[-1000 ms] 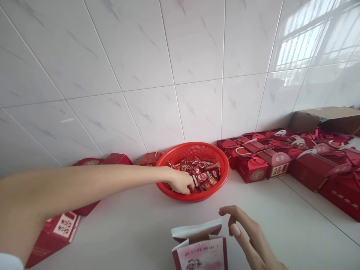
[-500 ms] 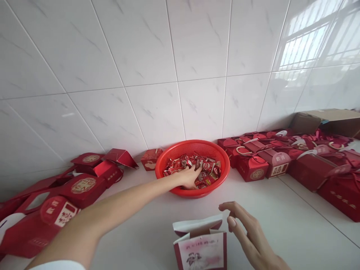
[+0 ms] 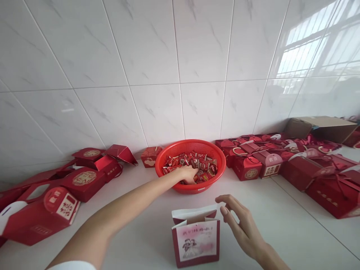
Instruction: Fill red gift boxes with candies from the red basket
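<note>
My left hand reaches into a red plastic basket of small red wrapped candies. Its fingers point down among the candies and their tips are hidden, so I cannot see whether anything is gripped. In front of the basket stands an upright paper gift box, open at the top, white inside, with a picture of a couple on its front. Just right of that box hovers my right hand, open and holding nothing, with fingers bent and thumb apart.
Several red gift boxes lie piled on the left. Many handled red boxes crowd the right, with a brown cardboard carton behind. A small red box sits beside the basket, near the tiled wall.
My left hand has sunk deeper among the candies, and its once-spread fingers have drawn downward. My right hand stays beside the gift box. The view has shifted slightly, showing more of that box.
</note>
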`<state>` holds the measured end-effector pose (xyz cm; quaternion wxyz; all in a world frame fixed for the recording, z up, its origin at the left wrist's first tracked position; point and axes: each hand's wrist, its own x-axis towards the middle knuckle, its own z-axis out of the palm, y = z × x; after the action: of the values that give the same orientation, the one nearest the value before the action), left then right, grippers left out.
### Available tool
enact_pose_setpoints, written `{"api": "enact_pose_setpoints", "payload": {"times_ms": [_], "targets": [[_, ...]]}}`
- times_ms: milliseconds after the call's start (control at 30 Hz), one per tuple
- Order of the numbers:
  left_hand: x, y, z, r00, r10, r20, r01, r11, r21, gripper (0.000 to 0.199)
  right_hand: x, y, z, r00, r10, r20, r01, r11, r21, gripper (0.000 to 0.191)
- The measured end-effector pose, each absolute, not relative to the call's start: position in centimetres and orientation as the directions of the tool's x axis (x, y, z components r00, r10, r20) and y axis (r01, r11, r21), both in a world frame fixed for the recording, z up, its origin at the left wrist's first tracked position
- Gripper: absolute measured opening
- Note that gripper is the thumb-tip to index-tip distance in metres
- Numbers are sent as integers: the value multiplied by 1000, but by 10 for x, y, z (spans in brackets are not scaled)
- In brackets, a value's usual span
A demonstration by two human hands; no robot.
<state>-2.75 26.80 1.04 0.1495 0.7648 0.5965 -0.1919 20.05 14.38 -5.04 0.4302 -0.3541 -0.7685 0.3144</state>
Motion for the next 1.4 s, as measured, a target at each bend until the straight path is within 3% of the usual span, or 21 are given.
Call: {"api": "enact_pose_setpoints", "payload": {"times_ms": [233,333,567,767,900,1167,1400], "targets": [[-28,266,11,260,876,-407,965,-252,74,80,200,144,-50,-377,815,439,261,549,-794,36],[-30,265,11,267,880,-393,964,-248,100,75,200,146,-50,-369,810,456,264,562,-784,37],[-30,260,7,272,885,-377,962,-250,106,85,199,146,-46,-372,797,476,249,580,-776,37],[-31,254,-3,248,944,-217,964,-219,148,74,198,143,-45,-378,774,507,233,610,-757,37],[-26,245,-1,195,968,-159,977,-178,115,76,199,145,-46,-348,782,517,251,609,-753,38],[-11,220,2,75,993,-87,995,-69,77,67,197,158,-52,-250,880,404,314,468,-826,50],[-2,211,-10,77,997,-12,991,-75,112,63,189,172,-67,-243,933,267,188,315,-930,58]]}}
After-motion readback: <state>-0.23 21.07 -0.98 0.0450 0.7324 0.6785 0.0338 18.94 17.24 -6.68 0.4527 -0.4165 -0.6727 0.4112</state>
